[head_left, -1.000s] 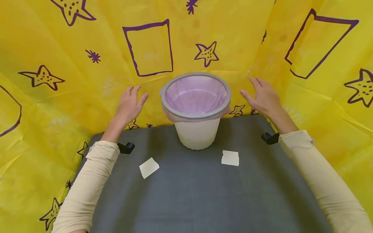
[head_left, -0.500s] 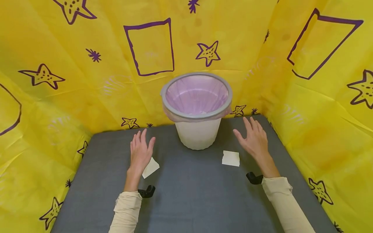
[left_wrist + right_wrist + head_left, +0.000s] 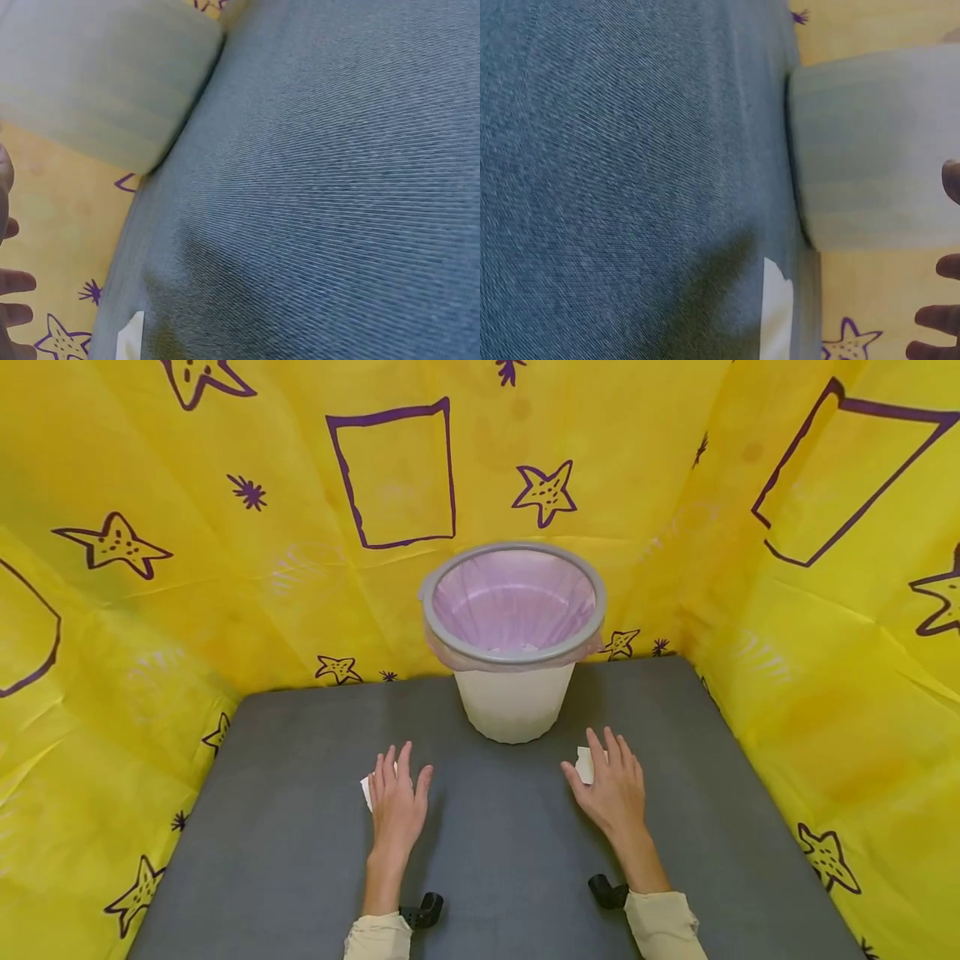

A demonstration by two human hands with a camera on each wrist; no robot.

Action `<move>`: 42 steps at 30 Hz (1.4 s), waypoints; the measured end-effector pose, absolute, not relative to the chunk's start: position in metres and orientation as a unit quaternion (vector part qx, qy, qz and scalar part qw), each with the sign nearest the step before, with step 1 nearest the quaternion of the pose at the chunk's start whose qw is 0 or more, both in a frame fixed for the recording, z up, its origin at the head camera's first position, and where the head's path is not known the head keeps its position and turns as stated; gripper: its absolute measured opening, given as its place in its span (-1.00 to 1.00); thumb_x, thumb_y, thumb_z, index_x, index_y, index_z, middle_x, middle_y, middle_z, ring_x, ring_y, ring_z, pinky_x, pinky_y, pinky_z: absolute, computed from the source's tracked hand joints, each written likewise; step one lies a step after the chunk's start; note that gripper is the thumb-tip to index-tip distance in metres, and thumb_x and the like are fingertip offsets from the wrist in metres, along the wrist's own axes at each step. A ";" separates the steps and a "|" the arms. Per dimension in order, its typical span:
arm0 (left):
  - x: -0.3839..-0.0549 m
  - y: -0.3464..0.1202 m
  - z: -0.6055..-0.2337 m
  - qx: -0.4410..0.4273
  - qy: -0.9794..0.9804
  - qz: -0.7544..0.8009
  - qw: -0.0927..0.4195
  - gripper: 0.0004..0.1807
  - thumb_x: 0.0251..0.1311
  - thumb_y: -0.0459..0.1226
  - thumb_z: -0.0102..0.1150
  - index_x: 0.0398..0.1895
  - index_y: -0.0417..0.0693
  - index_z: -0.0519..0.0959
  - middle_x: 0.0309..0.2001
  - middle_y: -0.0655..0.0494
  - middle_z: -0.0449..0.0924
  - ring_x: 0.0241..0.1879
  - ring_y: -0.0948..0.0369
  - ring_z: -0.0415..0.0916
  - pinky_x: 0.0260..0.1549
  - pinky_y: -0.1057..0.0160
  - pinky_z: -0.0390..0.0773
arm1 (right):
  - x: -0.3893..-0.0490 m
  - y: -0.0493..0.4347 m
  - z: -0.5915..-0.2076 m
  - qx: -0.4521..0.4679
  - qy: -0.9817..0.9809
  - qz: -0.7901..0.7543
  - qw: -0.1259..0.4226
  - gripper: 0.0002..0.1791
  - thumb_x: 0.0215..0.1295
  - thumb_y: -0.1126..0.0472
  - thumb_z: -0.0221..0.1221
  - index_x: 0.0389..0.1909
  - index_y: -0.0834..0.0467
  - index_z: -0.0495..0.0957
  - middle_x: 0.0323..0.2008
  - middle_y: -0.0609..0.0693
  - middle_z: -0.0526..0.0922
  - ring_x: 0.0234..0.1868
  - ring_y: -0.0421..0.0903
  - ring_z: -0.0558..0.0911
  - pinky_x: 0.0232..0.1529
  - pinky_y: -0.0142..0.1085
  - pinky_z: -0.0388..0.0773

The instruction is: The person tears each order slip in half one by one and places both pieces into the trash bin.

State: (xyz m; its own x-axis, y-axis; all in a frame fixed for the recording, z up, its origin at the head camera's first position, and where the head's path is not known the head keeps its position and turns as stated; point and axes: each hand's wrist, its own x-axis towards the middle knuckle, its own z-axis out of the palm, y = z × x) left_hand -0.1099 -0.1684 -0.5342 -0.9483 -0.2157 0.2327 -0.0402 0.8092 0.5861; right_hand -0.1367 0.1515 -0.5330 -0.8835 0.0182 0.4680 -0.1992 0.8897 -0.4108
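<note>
Bin [image 3: 514, 703] looks smooth matt white plastic, rim [image 3: 510, 657] smooth grey plastic with slight sheen, liner [image 3: 513, 606] thin, creased, translucent plastic film. Table [image 3: 495, 843] surface is matt cloth, fine ribbed weave; both scraps [image 3: 584, 766] look like matt paper. Backdrop [image 3: 285, 618] is a thin creased sheet, faintly glossy, cloth or plastic unclear; sleeves [image 3: 663, 928] matt cloth, wrist mounts [image 3: 430, 910] black plastic.
</note>
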 end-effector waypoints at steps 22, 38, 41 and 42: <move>-0.095 -0.161 -0.548 0.057 -0.956 -0.271 0.095 -0.34 0.39 0.15 -0.11 0.44 0.07 0.22 0.45 -0.23 0.15 0.49 -0.20 -0.04 0.37 -0.34 -0.09 | -0.126 0.087 -0.549 0.123 -0.951 0.209 0.191 -0.24 0.12 -0.23 0.23 0.28 0.10 0.43 0.26 0.25 0.47 0.26 0.26 0.45 0.18 0.19 0.39; -0.104 -0.224 -0.542 0.143 -0.967 -0.187 0.098 -0.31 0.38 0.11 -0.06 0.46 0.00 0.16 0.40 -0.33 0.17 0.43 -0.30 0.02 0.32 -0.40 0.00 | -0.163 -0.047 -0.538 0.291 -0.947 0.098 0.096 -0.30 0.28 -0.32 0.06 0.36 -0.08 0.32 0.30 0.09 0.43 0.29 0.09 0.44 0.18 0.02 0.44; -0.109 -0.240 -0.543 0.171 -0.965 -0.169 0.105 -0.30 0.38 0.07 -0.03 0.46 -0.04 0.13 0.38 -0.37 0.17 0.41 -0.33 0.04 0.30 -0.40 0.01 | -0.172 -0.077 -0.537 0.306 -0.949 0.061 0.052 -0.30 0.32 -0.35 -0.02 0.41 -0.13 0.25 0.34 0.06 0.39 0.32 0.06 0.41 0.22 0.00 0.42; -0.110 -0.245 -0.543 0.176 -0.965 -0.167 0.101 -0.29 0.38 0.07 -0.03 0.46 -0.05 0.12 0.38 -0.38 0.17 0.40 -0.34 0.04 0.30 -0.41 0.01 | -0.173 -0.086 -0.536 0.309 -0.949 0.050 0.045 -0.29 0.32 -0.36 -0.02 0.41 -0.14 0.24 0.35 0.05 0.38 0.33 0.05 0.40 0.23 -0.01 0.42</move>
